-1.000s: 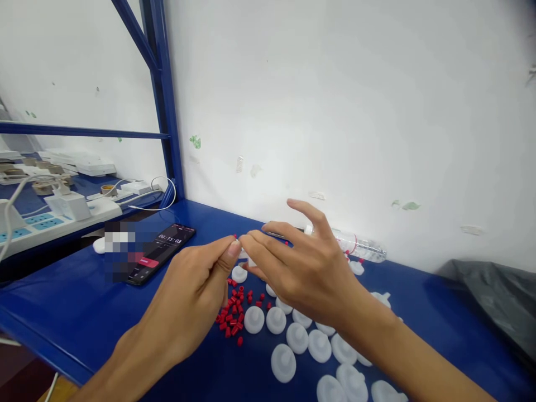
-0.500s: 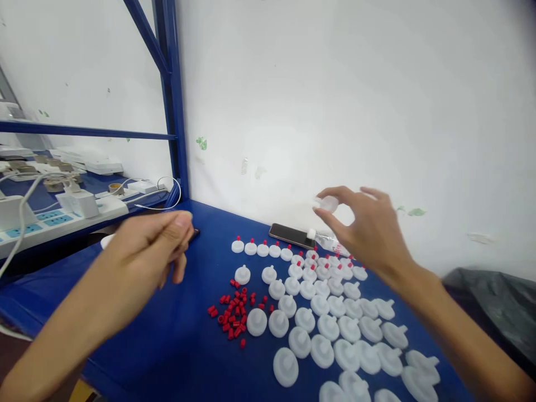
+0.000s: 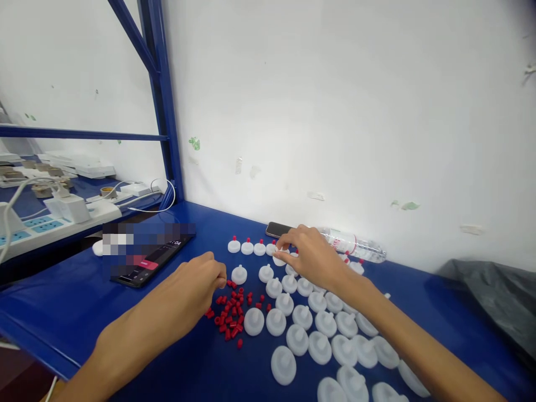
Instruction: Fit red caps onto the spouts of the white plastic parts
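My right hand (image 3: 312,254) pinches a white nozzle lid (image 3: 280,258), a round disc-like piece, at the right end of a back row of white lids (image 3: 247,248) with red caps on their stems. My fingers partly hide it. My left hand (image 3: 203,285) is closed with fingers curled down at the edge of a pile of small red caps (image 3: 231,312); whether it grips one is hidden. Many bare white lids (image 3: 320,347), stems upward, spread over the blue table from the middle to the front right.
A phone (image 3: 157,257) lies lit at the left, and another phone (image 3: 277,229) rests by the wall beside a clear plastic bottle (image 3: 355,245). Blue shelving (image 3: 161,100) and a white power strip (image 3: 62,223) stand left. A dark plastic bag (image 3: 489,301) lies right.
My right hand has come down and left with the white nozzle lid, from mid-air to the back row. My left hand has moved down and right to the red caps.
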Motion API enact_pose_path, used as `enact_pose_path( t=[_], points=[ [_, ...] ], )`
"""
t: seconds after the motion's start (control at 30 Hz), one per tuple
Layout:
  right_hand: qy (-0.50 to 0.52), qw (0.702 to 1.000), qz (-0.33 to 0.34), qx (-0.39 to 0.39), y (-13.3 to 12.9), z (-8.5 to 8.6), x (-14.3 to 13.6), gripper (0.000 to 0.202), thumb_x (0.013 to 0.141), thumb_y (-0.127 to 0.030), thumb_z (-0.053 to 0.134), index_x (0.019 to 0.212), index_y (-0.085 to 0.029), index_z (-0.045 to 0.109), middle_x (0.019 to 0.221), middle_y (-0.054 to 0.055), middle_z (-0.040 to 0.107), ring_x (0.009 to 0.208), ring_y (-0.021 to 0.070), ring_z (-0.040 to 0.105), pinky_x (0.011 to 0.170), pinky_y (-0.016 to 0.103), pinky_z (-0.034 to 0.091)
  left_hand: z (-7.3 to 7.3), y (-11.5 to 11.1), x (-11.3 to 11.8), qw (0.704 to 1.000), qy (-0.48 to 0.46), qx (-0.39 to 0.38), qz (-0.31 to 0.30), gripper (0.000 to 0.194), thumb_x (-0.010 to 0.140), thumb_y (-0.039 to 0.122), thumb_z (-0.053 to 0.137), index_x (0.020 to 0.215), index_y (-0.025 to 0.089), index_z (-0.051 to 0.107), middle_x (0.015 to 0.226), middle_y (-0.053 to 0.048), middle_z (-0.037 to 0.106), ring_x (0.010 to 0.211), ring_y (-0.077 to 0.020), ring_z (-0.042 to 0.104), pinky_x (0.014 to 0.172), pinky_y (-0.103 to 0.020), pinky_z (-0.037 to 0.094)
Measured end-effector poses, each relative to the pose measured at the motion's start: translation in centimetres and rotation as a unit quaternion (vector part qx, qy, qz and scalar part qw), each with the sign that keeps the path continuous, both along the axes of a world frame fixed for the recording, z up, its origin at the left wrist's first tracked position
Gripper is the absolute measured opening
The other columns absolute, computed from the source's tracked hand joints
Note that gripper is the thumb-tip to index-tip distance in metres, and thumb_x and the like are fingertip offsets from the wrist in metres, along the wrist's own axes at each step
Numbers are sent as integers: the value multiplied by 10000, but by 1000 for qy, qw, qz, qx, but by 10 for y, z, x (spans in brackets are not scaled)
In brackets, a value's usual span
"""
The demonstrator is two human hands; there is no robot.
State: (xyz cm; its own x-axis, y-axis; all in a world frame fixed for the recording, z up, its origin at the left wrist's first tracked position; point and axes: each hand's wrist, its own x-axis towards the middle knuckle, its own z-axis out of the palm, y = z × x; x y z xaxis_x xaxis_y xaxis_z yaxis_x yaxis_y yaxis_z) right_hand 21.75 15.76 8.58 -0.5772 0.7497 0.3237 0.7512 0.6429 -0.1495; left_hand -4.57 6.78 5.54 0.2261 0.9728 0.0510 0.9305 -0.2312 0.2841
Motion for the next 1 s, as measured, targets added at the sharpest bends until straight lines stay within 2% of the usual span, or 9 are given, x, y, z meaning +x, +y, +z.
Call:
enact_pose_path(
  t=[0.23, 0.33, 0.4, 0.5, 0.57, 0.63, 0.73, 0.9, 1.0],
  points=[
    [-36, 999, -11, -33, 4, -8, -3, 83, 972, -307, 757, 980, -244, 811, 955, 25, 832, 932, 245, 749, 871, 383, 517, -3, 4, 0, 997, 73, -31, 20, 365, 1053, 258, 355, 849, 243, 657, 920, -54, 664, 832, -254, 666, 700, -390, 345],
    [-52, 998, -27, -38, 5, -1, 1, 194, 979, -355, 746, 1117, -228, 797, 986, 45, 840, 945, 269, 762, 866, 394, 521, -3, 5, 2, 996, 79, -35, 20, 343, 1054, 274, 367, 887, 253, 667, 943, -57, 675, 858, -274, 687, 688, -394, 337],
    [-61, 996, -43, -45, 5, 6, 8, 241, 1008, -389, 697, 1159, -222, 784, 962, 49, 840, 922, 277, 765, 809, 390, 526, -4, 4, 2, 996, 85, -33, 18, 336, 1059, 283, 361, 909, 259, 661, 950, -58, 680, 871, -283, 689, 688, -396, 335],
    [-86, 992, -56, -76, 6, 15, 17, 180, 943, -384, 768, 1018, -226, 812, 907, 48, 834, 852, 281, 760, 727, 377, 513, -5, 3, 4, 995, 91, -35, 14, 340, 1066, 291, 342, 900, 258, 637, 927, -59, 681, 861, -282, 681, 694, -397, 340],
    [-102, 988, -55, -101, 7, 15, 20, 82, 873, -288, 830, 926, -226, 818, 904, 50, 832, 855, 280, 759, 720, 366, 506, -5, 2, 6, 995, 91, -42, 11, 331, 1067, 289, 336, 902, 257, 621, 923, -58, 684, 851, -278, 678, 699, -398, 349],
    [-103, 986, -53, -121, 8, 13, 20, 53, 855, -177, 808, 876, -225, 811, 906, 51, 828, 870, 267, 760, 708, 343, 497, -3, 1, 8, 995, 91, -48, 8, 313, 1064, 274, 332, 914, 257, 606, 928, -55, 689, 846, -275, 678, 704, -398, 359],
    [-85, 985, -45, -142, 8, 15, 21, 98, 877, -141, 750, 834, -223, 780, 900, 45, 815, 849, 239, 751, 679, 317, 483, 1, 0, 10, 995, 83, -53, -1, 276, 1055, 266, 351, 916, 264, 589, 944, -42, 699, 843, -264, 677, 713, -393, 374],
    [-26, 986, -33, -160, 0, 35, 34, 111, 1026, -290, 560, 1002, -219, 642, 977, 62, 786, 735, 184, 702, 643, 305, 484, 9, 1, 11, 998, 51, -45, 10, 320, 1081, 319, 325, 910, 268, 591, 911, -34, 708, 835, -243, 672, 715, -376, 376],
    [3, 984, -9, -177, -8, 45, 38, 140, 1069, -352, 477, 1054, -244, 566, 1028, 48, 782, 728, 168, 689, 643, 291, 498, 15, 2, 14, 999, 35, -15, 32, 340, 1084, 315, 315, 889, 259, 587, 877, -29, 707, 798, -233, 658, 686, -363, 354]
  ],
)
